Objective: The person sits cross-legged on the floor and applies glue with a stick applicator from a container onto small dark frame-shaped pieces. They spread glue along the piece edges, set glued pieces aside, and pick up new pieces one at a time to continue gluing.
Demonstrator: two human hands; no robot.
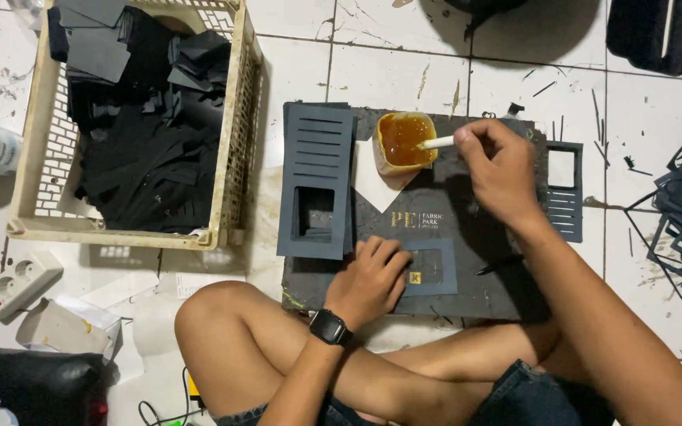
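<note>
The right hand, in the middle right of the frame, pinches a pale brush handle — its tip dips into a cup of orange glue. The left hand, lower middle, lies flat with its fingers pressed down on a small dark card piece. A black watch sits on that wrist. Both hands are over a dark board on the white tiled floor. Just left of the cup lies a stack of dark cards with slits. In the upper left stands a cream basket full of black pieces — below it, a white power strip.
</note>
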